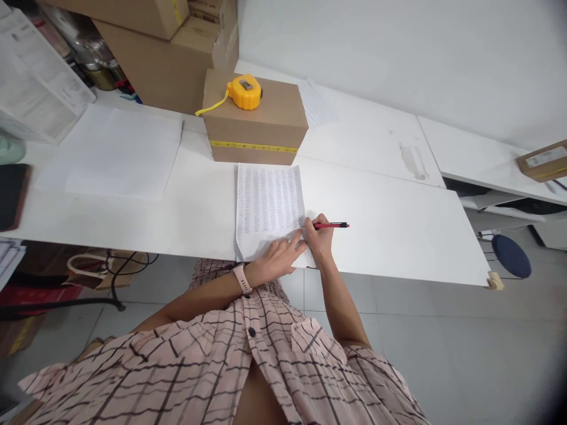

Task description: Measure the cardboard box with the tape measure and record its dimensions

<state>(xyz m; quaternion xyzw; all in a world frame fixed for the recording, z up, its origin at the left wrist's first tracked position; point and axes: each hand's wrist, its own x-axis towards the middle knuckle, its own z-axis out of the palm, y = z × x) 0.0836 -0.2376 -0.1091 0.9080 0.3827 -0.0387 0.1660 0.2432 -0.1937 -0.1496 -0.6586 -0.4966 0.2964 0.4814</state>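
A sheet of paper (270,200) covered in rows of small writing lies on the white table in front of me. My right hand (319,241) grips a red and black pen (332,225) at the sheet's lower right edge; the pen's tip is hidden by the fingers. Flat on the lower part of the sheet rests my left hand (281,257), fingers stretched out, with a pale pink watch band on its wrist. Just beyond the paper stands a closed cardboard box (257,127) with a yellow tape measure (245,92) on top.
Blank white sheets (124,150) lie to the left, near a dark phone (13,195). Larger cardboard boxes (155,65) are stacked at the back left. A smaller box (544,160) sits far right, above a blue stool (511,256). The table's front edge runs close to my body.
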